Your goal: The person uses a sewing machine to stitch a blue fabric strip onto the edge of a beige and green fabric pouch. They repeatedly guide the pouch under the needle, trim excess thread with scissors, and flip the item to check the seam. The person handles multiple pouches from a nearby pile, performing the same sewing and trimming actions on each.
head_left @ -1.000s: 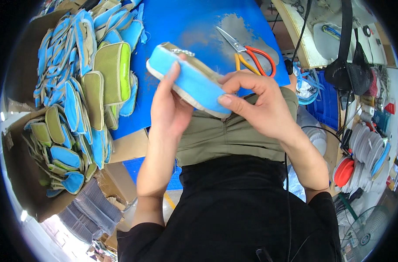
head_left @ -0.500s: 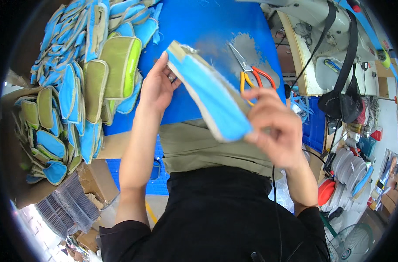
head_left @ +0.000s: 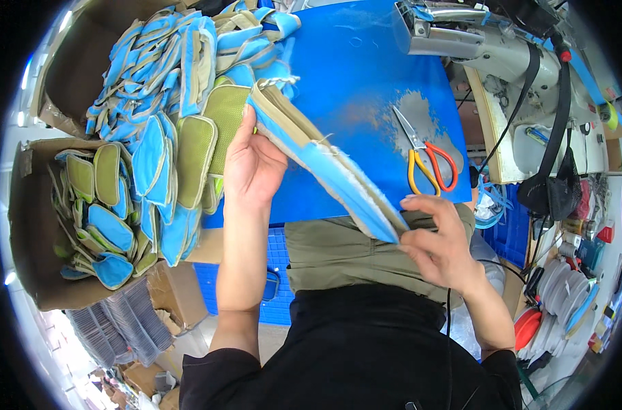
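Between my hands, slanting down to the right over the blue table, is a long blue and khaki sewn fabric piece point(head_left: 318, 160) with pale, frayed edges. Its far upper end rests in my left hand point(head_left: 256, 164), thumb along the edge. My right hand point(head_left: 439, 240) pinches the lower end between thumb and fingers. The piece is turned edge-on, so its layered khaki side shows. Just beyond my right hand lie scissors point(head_left: 420, 154) with one yellow and one red-orange handle. Left of my left hand is an olive mesh pouch point(head_left: 227, 119), partly hidden.
A heap of blue and khaki fabric pieces point(head_left: 157, 65) covers the table's left side. Below it, a cardboard box point(head_left: 34, 273) holds more pouches. A sewing machine point(head_left: 475, 44) stands at the far right, with straps hanging beside it. A grey worn patch point(head_left: 427, 109) marks the tabletop.
The fabric piece has been tilted from its broad blue face to its layered edge. My right hand has moved slightly down. The whole view has shifted, so the surroundings sit further right and lower.
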Action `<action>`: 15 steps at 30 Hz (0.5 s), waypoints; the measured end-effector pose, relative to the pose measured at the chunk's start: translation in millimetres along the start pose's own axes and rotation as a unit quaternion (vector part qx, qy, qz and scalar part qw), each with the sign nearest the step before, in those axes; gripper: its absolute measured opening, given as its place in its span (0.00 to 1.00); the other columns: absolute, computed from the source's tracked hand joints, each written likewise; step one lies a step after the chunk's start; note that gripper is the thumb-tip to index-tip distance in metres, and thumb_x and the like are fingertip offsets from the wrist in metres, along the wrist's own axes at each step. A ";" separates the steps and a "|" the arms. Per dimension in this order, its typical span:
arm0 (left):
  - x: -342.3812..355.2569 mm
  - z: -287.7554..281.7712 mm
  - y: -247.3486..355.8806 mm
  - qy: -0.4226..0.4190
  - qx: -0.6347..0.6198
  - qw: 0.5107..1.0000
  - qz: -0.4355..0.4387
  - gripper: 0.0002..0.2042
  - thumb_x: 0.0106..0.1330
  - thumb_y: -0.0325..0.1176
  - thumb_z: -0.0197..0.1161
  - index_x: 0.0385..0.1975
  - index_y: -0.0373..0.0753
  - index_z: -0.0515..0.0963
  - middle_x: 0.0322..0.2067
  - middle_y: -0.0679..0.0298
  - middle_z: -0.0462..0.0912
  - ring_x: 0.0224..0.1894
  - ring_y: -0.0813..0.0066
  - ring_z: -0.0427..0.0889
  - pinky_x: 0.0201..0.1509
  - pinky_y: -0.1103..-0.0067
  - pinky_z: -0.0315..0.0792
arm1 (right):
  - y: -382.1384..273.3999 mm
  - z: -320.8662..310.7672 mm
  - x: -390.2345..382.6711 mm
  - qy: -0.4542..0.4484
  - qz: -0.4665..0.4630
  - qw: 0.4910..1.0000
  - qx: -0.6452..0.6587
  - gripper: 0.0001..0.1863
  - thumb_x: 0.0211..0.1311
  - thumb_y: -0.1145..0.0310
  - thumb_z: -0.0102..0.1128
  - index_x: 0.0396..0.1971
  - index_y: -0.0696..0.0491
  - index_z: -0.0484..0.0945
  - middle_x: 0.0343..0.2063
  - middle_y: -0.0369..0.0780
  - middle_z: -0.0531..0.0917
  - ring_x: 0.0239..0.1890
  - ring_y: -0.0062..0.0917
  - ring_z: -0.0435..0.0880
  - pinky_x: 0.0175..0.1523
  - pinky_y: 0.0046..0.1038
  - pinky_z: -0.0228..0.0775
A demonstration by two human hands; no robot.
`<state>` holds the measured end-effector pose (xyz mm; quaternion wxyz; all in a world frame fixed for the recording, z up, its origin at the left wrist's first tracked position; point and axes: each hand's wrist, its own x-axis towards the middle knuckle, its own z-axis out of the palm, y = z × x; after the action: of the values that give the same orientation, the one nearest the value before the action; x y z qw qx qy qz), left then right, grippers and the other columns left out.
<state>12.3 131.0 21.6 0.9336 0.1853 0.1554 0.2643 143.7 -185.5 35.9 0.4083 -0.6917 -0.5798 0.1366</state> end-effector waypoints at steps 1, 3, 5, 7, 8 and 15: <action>0.3 -0.2 -1.3 0.026 0.019 0.999 0.031 0.17 0.81 0.38 0.53 0.63 0.38 0.73 0.61 0.57 0.80 0.63 0.62 0.80 0.69 0.64 0.73 | 4.7 0.8 -2.8 0.012 0.022 1.000 0.007 0.10 0.46 0.75 0.73 0.32 0.50 0.84 0.56 0.44 0.79 0.60 0.40 0.78 0.59 0.40 0.69; 0.4 2.7 -6.7 0.080 0.055 0.991 0.092 0.16 0.79 0.35 0.56 0.61 0.37 0.73 0.59 0.58 0.81 0.62 0.64 0.80 0.69 0.66 0.74 | 13.6 -0.3 -5.2 0.013 0.052 0.998 0.017 0.10 0.48 0.76 0.73 0.32 0.52 0.84 0.57 0.44 0.78 0.60 0.41 0.77 0.61 0.39 0.68; -2.0 3.8 -9.1 0.090 0.069 0.988 0.109 0.15 0.77 0.32 0.58 0.60 0.37 0.74 0.58 0.59 0.82 0.61 0.65 0.81 0.68 0.67 0.74 | 20.3 -1.3 -6.9 0.010 0.082 0.996 0.028 0.10 0.48 0.77 0.73 0.32 0.52 0.84 0.57 0.44 0.78 0.60 0.41 0.77 0.62 0.39 0.67; -4.0 5.6 -11.2 0.097 0.080 0.984 0.123 0.15 0.76 0.30 0.60 0.59 0.37 0.74 0.57 0.60 0.82 0.60 0.68 0.81 0.67 0.69 0.75 | 21.8 -3.6 -5.3 0.008 0.087 0.996 0.029 0.09 0.49 0.77 0.73 0.32 0.53 0.84 0.57 0.43 0.78 0.60 0.39 0.77 0.63 0.37 0.67; -4.5 7.4 -11.7 0.098 0.083 0.983 0.129 0.15 0.75 0.30 0.61 0.59 0.36 0.75 0.56 0.61 0.83 0.59 0.70 0.81 0.67 0.71 0.75 | 24.3 -3.4 -5.2 0.008 0.091 0.995 0.034 0.09 0.49 0.78 0.74 0.32 0.54 0.84 0.57 0.44 0.79 0.60 0.39 0.77 0.63 0.37 0.67; -7.0 17.3 -12.1 0.064 0.044 0.992 0.098 0.16 0.79 0.35 0.57 0.60 0.37 0.74 0.56 0.60 0.83 0.59 0.68 0.80 0.70 0.66 0.72 | 20.0 -6.8 4.8 0.053 0.084 0.989 0.112 0.07 0.51 0.79 0.71 0.31 0.55 0.84 0.54 0.44 0.80 0.59 0.38 0.79 0.61 0.36 0.70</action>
<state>18.7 113.0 33.1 0.8822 0.2236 0.2078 0.3585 163.4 -183.7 27.1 0.5002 -0.6943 -0.4783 0.1973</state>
